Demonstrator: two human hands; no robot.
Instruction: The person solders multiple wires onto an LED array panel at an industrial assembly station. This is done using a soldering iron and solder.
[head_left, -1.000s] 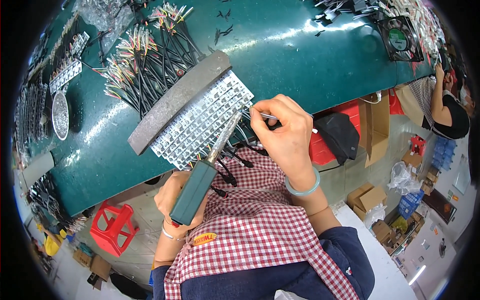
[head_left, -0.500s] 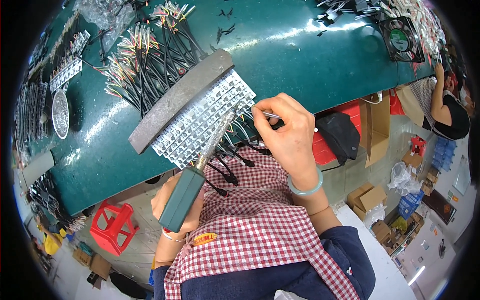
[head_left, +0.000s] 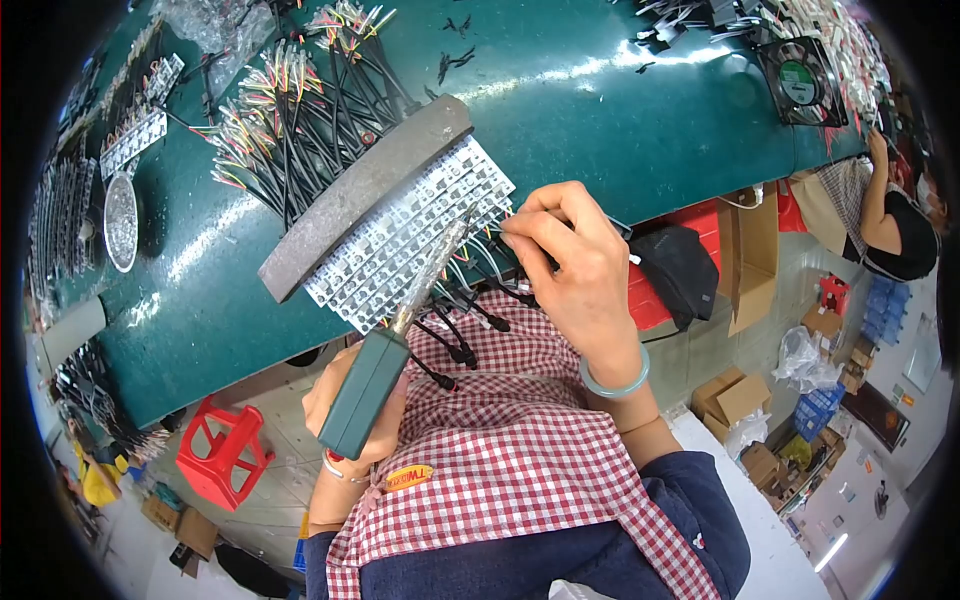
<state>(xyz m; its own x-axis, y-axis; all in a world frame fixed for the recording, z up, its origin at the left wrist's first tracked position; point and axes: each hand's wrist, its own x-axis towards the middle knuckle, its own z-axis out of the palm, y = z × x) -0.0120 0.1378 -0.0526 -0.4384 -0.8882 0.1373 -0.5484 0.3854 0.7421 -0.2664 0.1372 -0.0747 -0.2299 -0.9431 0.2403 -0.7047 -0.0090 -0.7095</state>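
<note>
My left hand (head_left: 335,405) is closed around the green handle of a soldering iron (head_left: 366,392). The iron's long metal barrel slants up and right across a panel of white circuit strips (head_left: 400,235), its tip near the panel's right part. At that panel's right edge, the fingertips of my right hand (head_left: 575,265) are pinched together beside thin coloured wires; what they hold is too small to make out. Short black cables with plugs (head_left: 462,355) hang off the panel's near edge toward my checked apron. A heavy grey bar (head_left: 365,200) lies along the panel's far edge.
Bundles of black cables with stripped ends (head_left: 285,130) lie beyond the bar on the green table (head_left: 560,130). At left is an oval silvery dish (head_left: 121,222); a black fan (head_left: 800,80) stands far right. A red stool (head_left: 225,455) is below left. Another person (head_left: 895,220) sits at right.
My right hand has shifted slightly, its fingers angled differently at the panel's edge; the slim silvery rod seen under them before no longer shows there. The soldering iron has hardly moved.
</note>
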